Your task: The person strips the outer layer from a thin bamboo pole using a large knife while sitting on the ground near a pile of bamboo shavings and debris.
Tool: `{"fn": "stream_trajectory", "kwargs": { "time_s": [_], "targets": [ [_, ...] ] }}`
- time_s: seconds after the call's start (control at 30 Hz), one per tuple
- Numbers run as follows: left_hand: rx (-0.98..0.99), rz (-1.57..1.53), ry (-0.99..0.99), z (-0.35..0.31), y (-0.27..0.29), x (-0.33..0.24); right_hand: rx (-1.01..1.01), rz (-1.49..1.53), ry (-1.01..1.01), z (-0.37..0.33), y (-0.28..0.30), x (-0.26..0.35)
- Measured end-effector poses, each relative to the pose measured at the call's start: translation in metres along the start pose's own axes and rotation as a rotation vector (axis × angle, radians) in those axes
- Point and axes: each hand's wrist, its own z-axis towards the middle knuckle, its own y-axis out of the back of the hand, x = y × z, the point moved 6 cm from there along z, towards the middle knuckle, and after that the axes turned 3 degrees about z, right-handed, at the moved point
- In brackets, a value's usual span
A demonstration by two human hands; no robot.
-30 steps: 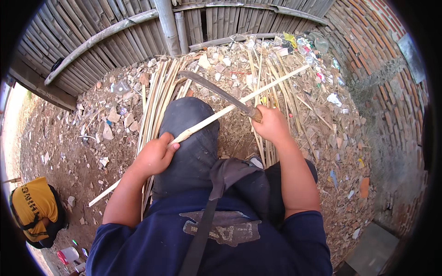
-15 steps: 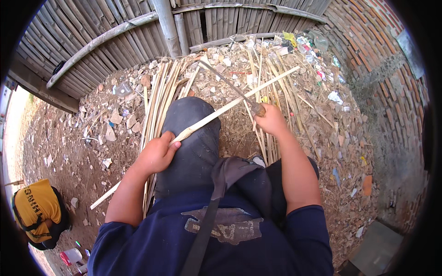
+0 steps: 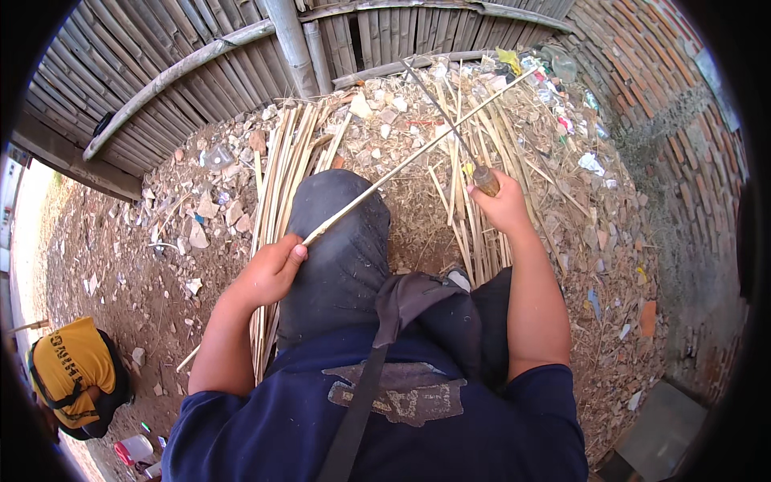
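Observation:
My left hand (image 3: 275, 269) is closed around a long pale bamboo strip (image 3: 393, 171), near my raised left knee. The strip slants up and to the right across the knee, and its near end shows past my left forearm. In my right hand (image 3: 506, 202) is a knife, gripped by its brown wooden handle (image 3: 485, 180). Its long, thin dark blade (image 3: 438, 104) points up and to the left, crossing the strip near its far part. Whether blade and strip touch, I cannot tell. Bundles of split bamboo strips lie left (image 3: 277, 169) and right (image 3: 482, 217) of my legs.
Stones and litter cover the dirt ground (image 3: 217, 281). A bamboo fence (image 3: 385, 44) stands ahead, a brick wall (image 3: 683, 185) to the right. At lower left a person in a yellow top (image 3: 76, 361) is bent over, near a red-lidded clear container (image 3: 132, 448).
My right hand has moved right and slightly up, and the blade has swung to a steeper angle. The strip has turned narrower side up, its far end shifting up and right.

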Motion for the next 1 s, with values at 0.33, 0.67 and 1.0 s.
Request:
{"fn": "stream_trajectory", "kwargs": {
  "time_s": [0.33, 0.67, 1.0],
  "targets": [
    [-0.145, 0.259, 0.094, -0.016, 0.01, -0.011, 0.099, -0.076, -0.039, -0.001, -0.01, 0.012],
    [-0.242, 0.294, 0.206, -0.023, -0.003, -0.015, 0.181, -0.234, 0.019, -0.008, -0.021, 0.036],
    [-0.104, 0.35, 0.138, -0.013, -0.009, -0.016, 0.213, -0.311, 0.057, -0.011, -0.029, 0.049]
  ]
}}
